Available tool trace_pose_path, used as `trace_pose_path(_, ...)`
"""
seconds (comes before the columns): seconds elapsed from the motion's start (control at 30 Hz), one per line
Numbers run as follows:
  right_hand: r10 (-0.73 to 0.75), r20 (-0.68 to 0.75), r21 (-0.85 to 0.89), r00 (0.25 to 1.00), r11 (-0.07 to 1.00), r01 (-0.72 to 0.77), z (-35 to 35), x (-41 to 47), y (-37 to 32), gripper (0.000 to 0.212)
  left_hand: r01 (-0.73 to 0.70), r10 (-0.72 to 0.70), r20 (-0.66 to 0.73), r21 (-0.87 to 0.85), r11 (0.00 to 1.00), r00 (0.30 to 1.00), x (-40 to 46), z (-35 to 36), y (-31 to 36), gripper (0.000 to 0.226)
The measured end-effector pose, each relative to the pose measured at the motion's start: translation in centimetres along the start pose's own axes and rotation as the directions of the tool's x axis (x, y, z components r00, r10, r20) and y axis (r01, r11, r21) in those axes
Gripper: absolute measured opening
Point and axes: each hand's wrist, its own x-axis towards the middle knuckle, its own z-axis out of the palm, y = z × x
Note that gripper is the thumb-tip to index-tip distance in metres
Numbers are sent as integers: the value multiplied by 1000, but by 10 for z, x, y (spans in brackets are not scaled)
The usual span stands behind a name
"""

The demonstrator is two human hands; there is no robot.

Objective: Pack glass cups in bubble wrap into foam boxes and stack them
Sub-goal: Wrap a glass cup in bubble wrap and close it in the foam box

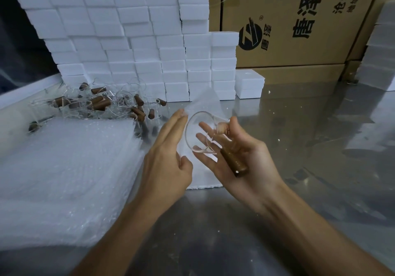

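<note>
My right hand (237, 156) holds a clear glass cup (197, 134) with a brown wooden handle (234, 162), its fingers curled round it, mouth tilted toward me. My left hand (168, 154) is beside the cup, fingers straight, holding a sheet of bubble wrap (205, 105) that rises behind the cup; the thumb seems to pinch its lower edge. A pile of several more glass cups with wooden handles (100, 102) lies at the back left. Stacked white foam boxes (136, 47) form a wall behind.
A thick stack of bubble wrap sheets (64, 175) lies at the left on the metal table (299, 190). One foam box (249, 86) stands alone by large cardboard cartons (299, 23). More foam (380, 62) is at the right edge.
</note>
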Motion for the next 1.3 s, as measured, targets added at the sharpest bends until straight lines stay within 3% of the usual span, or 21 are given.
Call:
trace_pose_path(0.27, -121, -83, -229, 989, 968, 100, -7, 10, 7, 30, -101, 97, 115, 27, 995, 989, -4, 0, 5, 100)
trace_pose_path(0.47, -226, -102, -241, 969, 951, 196, -10, 12, 10, 13, -263, 249, 150, 81, 961, 957, -6, 6, 7, 103)
trace_pose_path(0.6, -263, -86, -233, 961, 943, 237, -9, 11, 13, 19, -325, 311, 134, 91, 941, 941, -8, 11, 13, 100)
trace_pose_path(0.77, -235, -148, -219, 961, 955, 200, -14, 12, 11, 27, -388, 376, 166, 42, 921, 912, -14, 17, 22, 88)
trace_pose_path(0.9, -206, -53, -171, 977, 966, 195, -17, 11, 5, 39, -435, 444, 206, -88, 896, 872, -16, 17, 27, 81)
trace_pose_path(1.0, -220, -56, -167, 974, 964, 208, -22, 15, 0, 41, -448, 455, 74, -97, 889, 887, -13, 8, 23, 58)
trace_pose_path(1.1, -178, -60, -132, 982, 977, 168, -23, 18, -9, 42, -415, 401, -232, -11, 910, 886, -4, -6, 12, 30)
trace_pose_path(1.2, -126, -25, -152, 992, 981, 120, -31, 17, -20, 38, -241, 236, -437, 44, 969, 868, 9, -21, -5, 21)
trace_pose_path(1.27, -88, -1, -185, 996, 979, 87, -39, 16, -25, 27, -41, -32, -473, -142, 989, 880, 16, -31, -14, 22)
trace_pose_path(1.3, -69, 18, -197, 997, 978, 71, -41, 13, -28, 25, 62, -198, -428, -311, 948, 882, 19, -36, -16, 23)
